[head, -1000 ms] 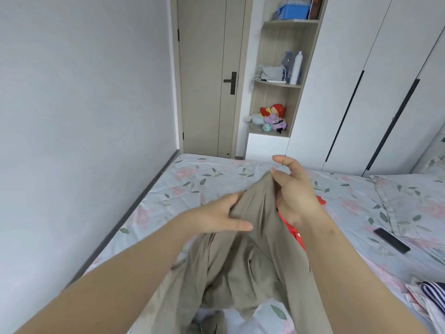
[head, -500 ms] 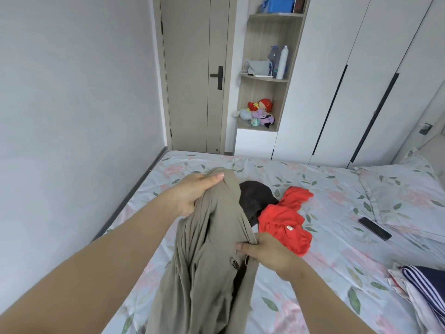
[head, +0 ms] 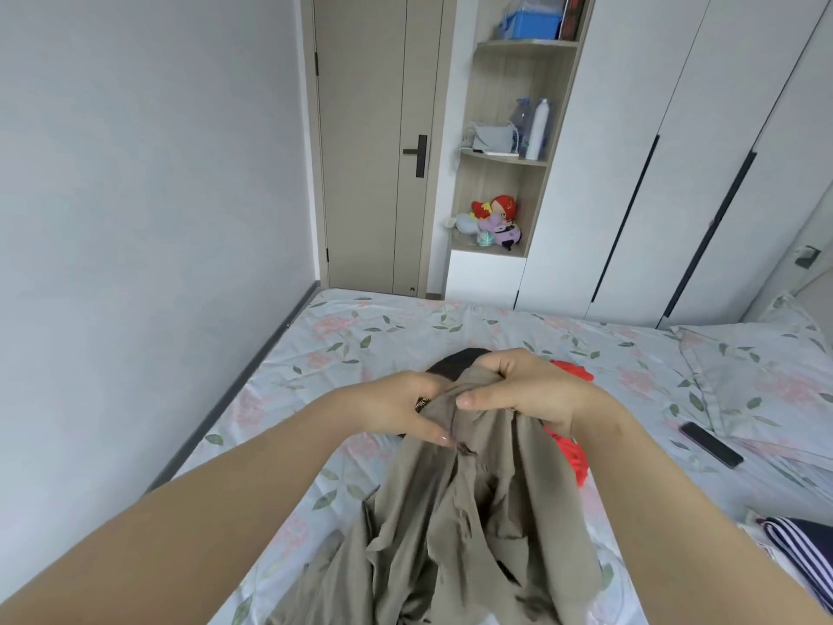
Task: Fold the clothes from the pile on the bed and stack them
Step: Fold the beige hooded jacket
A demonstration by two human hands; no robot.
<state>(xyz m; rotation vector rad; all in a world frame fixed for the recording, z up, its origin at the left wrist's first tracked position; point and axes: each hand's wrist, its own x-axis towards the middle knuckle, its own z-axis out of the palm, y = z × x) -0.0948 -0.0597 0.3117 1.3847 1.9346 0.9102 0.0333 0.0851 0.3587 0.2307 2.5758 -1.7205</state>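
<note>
so the crumpled khaki-beige cloth garment (head: 450, 525) hangs down over the floral-print bed (head: 351, 349), with its bunched top edge held up in the air. navy and white striped clothes (head: 807, 552) sit at the bed's right edge. left hand (head: 392, 410) and right hand (head: 536, 392) are close together, fingers (head: 493, 359) curled and pinching that top edge. just behind them is a crumpled red garment (head: 571, 457) and a dark brown garment (head: 453, 359), then a black phone (head: 711, 444) off right by the floral pillow (head: 757, 367). plush toys (head: 493, 221) on the far wooden shelf (head: 489, 251)
</note>
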